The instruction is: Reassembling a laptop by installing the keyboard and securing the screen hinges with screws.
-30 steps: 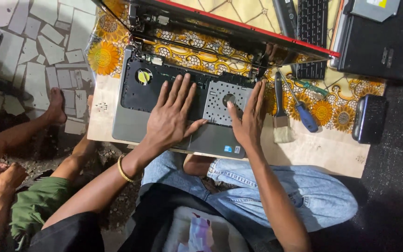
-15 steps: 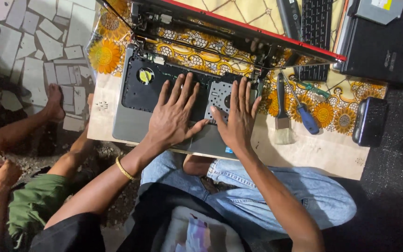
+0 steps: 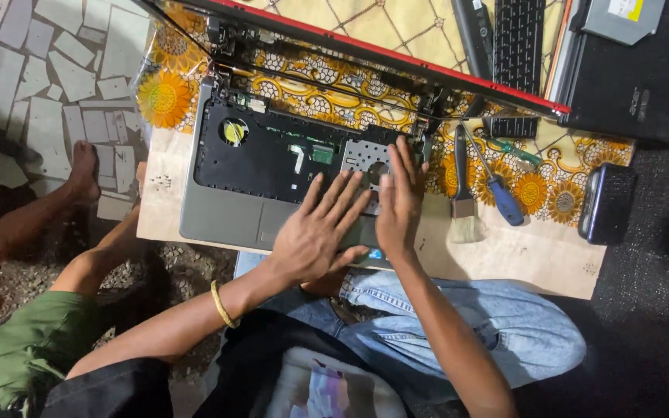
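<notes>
An opened laptop with its keyboard taken out lies on a low board, its grey palm rest and black inner frame showing. Its red-edged lid is tilted back. My left hand lies flat, fingers spread, on the right part of the palm rest. My right hand rests flat beside it, fingers together, over the perforated metal plate at the laptop's right end. Neither hand holds anything.
A brush and a blue-handled screwdriver lie right of the laptop on a flowered cloth. A black box, a loose keyboard and another black laptop sit at right. Another person's legs are at left.
Both hands have slid rightward along the palm rest. My right hand has closed in next to the left one and its fingers have drawn together.
</notes>
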